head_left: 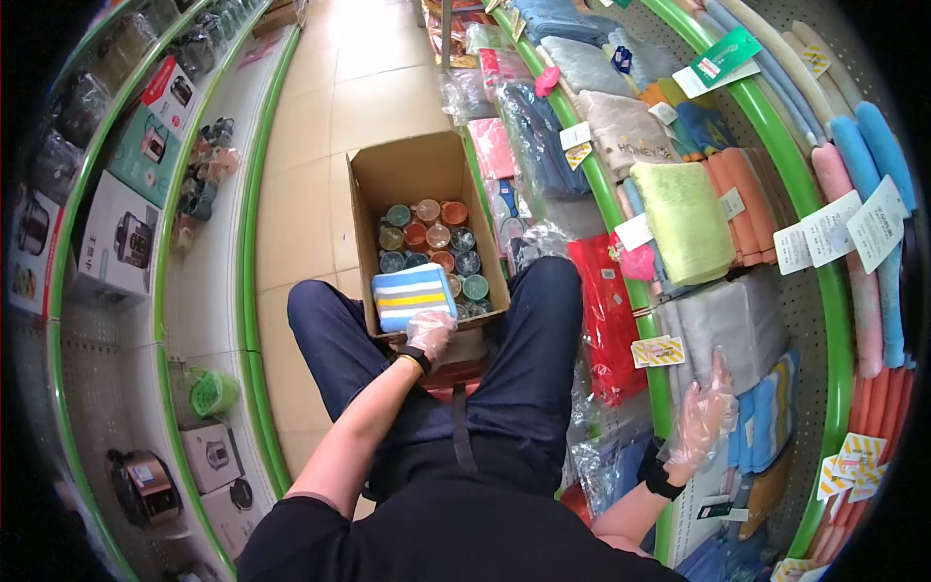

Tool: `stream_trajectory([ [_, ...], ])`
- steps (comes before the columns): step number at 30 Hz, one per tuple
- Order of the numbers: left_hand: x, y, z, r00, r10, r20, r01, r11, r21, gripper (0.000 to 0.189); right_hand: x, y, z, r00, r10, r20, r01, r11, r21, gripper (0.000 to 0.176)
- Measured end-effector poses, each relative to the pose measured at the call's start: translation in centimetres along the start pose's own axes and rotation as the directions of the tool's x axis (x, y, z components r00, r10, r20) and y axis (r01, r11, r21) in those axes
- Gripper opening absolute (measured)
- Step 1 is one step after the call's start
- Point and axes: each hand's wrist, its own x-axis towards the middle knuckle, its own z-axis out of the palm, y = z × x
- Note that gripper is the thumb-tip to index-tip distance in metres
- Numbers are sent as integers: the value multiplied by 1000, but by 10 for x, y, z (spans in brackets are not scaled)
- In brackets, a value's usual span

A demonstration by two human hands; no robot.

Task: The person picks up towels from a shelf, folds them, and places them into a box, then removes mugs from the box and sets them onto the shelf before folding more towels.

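Note:
I sit in a shop aisle with a cardboard box [402, 175] on the floor between my knees. My left hand [430, 334], in a thin clear glove, grips the near edge of a folded striped towel [414, 296] in blue, white and yellow that lies over the box's near side. Several coloured cups [432, 238] stand inside the box. My right hand [700, 419], also gloved, rests with fingers spread against a grey folded towel [722, 320] on the right-hand shelf, holding nothing.
Shelves with green rims [621, 218] line both sides. The right shelves hold stacked and rolled towels with price tags [829, 228] and red bagged goods [606, 320]. The left shelves carry boxed appliances [121, 238] and a green basket [211, 393]. A tiled floor [369, 87] runs ahead.

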Motion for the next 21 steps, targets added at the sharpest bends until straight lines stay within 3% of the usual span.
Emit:
stream_trajectory([
  [3, -11, 7, -3, 1000, -19, -7, 18, 998, -63, 17, 2, 3, 1, 1000, -9, -5, 9, 1000, -10, 53],
  [5, -11, 4, 2, 986, 66, -150, -65, 998, 12, 19, 5, 8, 4, 998, -50, -40, 50, 999, 1, 53],
  [6, -9, 4, 4, 997, 29, -75, -31, 999, -25, 16, 5, 9, 6, 997, -49, -51, 47, 998, -48, 51],
  [9, -10, 2, 4, 998, -17, -63, 15, 999, -37, 14, 8, 18, 7, 995, -53, -80, 45, 994, -95, 51],
  [11, -23, -1, -18, 999, -24, -21, 19, 971, -237, 17, 5, 14, -4, 993, -31, -117, 19, 994, -105, 52],
  [13, -33, -2, -34, 999, -35, -21, 25, 930, -367, 38, 7, -5, -32, 990, 34, -140, -67, 969, -238, 48],
  [14, -32, -3, -41, 995, -56, -85, 10, 887, -462, 41, 7, -6, -40, 966, -95, -239, 57, 985, -162, 49],
  [15, -27, 1, -46, 988, -75, -137, -14, 834, -552, 44, 4, -10, -52, 963, -60, -264, 10, 982, -187, 49],
  [16, -23, 16, -62, 994, -105, -7, 52, 554, -831, 45, 3, -35, -71, 973, -72, -221, 26, 978, -205, 50],
  [17, -25, 31, -89, 986, -86, 146, 160, 194, -968, 46, 2, -58, -86, 981, -86, -172, 47, 975, -218, 51],
  [18, -38, 47, -130, 950, 159, 268, 300, -234, -925, 52, 1, -72, -97, 982, -58, -179, 14, 972, -234, 51],
  [19, -41, 58, -140, 880, 456, 133, 375, -493, -785, 64, 2, -84, -105, 987, -147, -63, 128, 963, -236, 53],
  [20, -47, 74, -170, 735, 656, 175, 598, -504, -623, 81, 1, -96, -108, 969, -243, 53, 248, 944, -215, 54],
  [21, -56, 88, -192, 619, 776, 117, 701, -479, -528, 93, -3, -109, -107, 938, -334, 90, 346, 911, -225, 54],
])
